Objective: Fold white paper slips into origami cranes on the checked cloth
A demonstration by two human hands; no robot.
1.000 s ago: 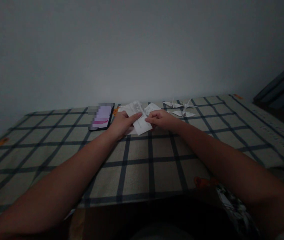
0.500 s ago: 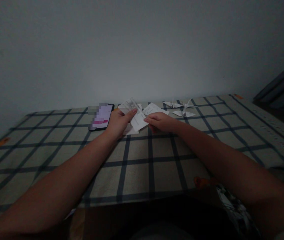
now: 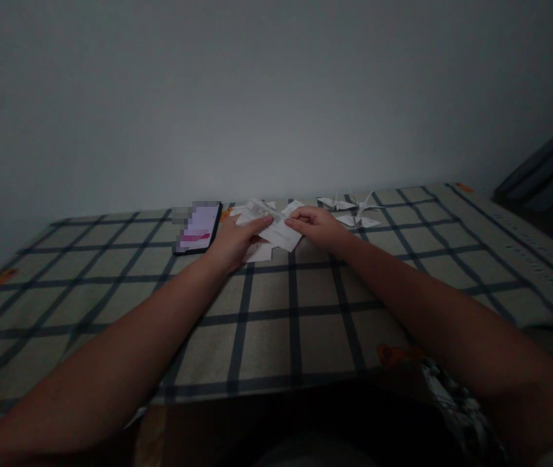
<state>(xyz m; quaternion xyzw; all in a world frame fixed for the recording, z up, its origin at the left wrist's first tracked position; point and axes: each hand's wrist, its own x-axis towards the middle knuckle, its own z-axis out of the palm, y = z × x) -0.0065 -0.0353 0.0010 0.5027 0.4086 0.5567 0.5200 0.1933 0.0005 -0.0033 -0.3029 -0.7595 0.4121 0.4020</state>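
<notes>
One paper (image 3: 282, 239) is pinched in my left hand (image 3: 232, 242) and right hand (image 3: 319, 228), over the surface (image 3: 269, 344) between phone (image 3: 198, 230) and cranes (image 3: 359, 222). Remotely, I judge it light, thin and easily creased, best held by its edges

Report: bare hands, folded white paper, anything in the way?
Left hand, right hand both pinching folded white paper. Loose white paper close by. Black-edged rectangular phone left of hands, white paper cranes right; neither seems blocking.

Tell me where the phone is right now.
In the head view, the phone lies left of centre on the checked tablecloth, near its wall-side edge and just left of the left hand.
</notes>
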